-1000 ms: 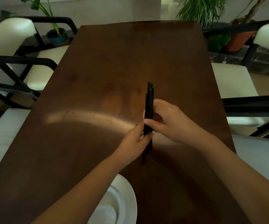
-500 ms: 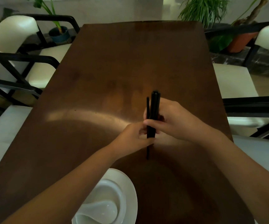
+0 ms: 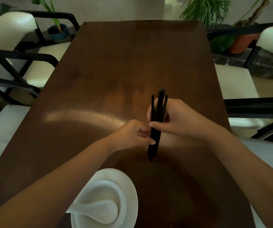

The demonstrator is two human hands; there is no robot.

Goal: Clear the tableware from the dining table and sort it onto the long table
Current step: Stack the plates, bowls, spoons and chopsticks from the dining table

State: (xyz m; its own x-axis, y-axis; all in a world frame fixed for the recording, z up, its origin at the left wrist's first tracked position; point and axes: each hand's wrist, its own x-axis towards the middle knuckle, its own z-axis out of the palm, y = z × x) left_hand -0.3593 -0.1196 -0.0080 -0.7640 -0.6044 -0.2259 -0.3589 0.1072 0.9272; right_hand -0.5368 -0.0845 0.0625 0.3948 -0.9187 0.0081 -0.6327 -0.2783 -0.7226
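Black chopsticks upright, clenched in both hands' grip, white bowl near

Two bare forearms, no sleeves, left hand, right hand, bare fingers

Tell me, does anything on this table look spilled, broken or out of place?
Nothing spilled or broken. The only unevenness: the black chopsticks, held upright by the left hand and right hand, fan apart at uneven heights on top. The spoon lies neatly in the bowl on its plate.
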